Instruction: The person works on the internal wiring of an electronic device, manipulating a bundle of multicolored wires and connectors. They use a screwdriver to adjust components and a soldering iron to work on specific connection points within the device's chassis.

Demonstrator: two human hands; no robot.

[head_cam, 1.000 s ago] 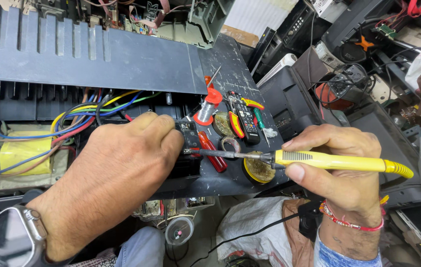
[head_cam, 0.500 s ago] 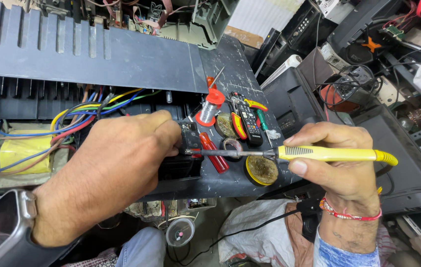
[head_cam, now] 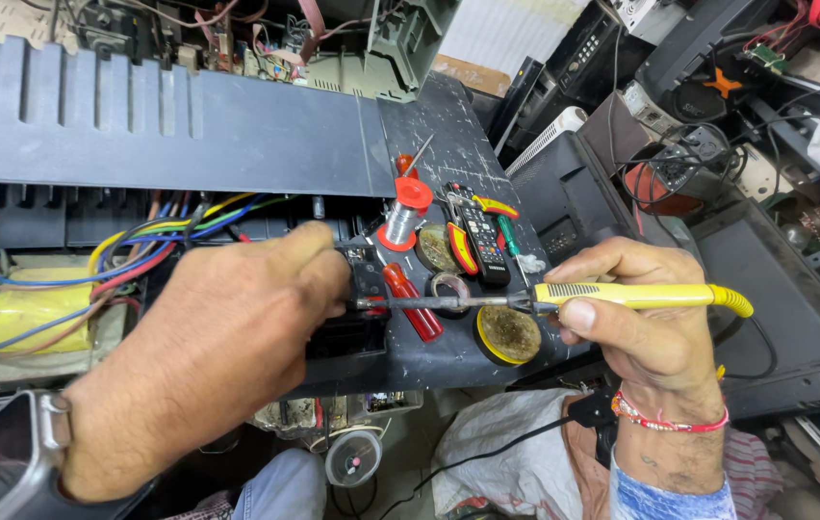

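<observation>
Your right hand (head_cam: 655, 332) has its grip clamped on the yellow soldering iron (head_cam: 612, 296), tip pointing left to a black part (head_cam: 362, 289) at the desk (head_cam: 448, 144) edge. Your left hand (head_cam: 227, 342) covers that part; whether its grip holds anything, you cannot tell. Just beside the iron lie a red screwdriver (head_cam: 413, 301), a flux tin (head_cam: 508, 334), a solder spool (head_cam: 402, 217) and a remote (head_cam: 480, 233). Coloured wires (head_cam: 131, 252) crowd in behind your left hand.
</observation>
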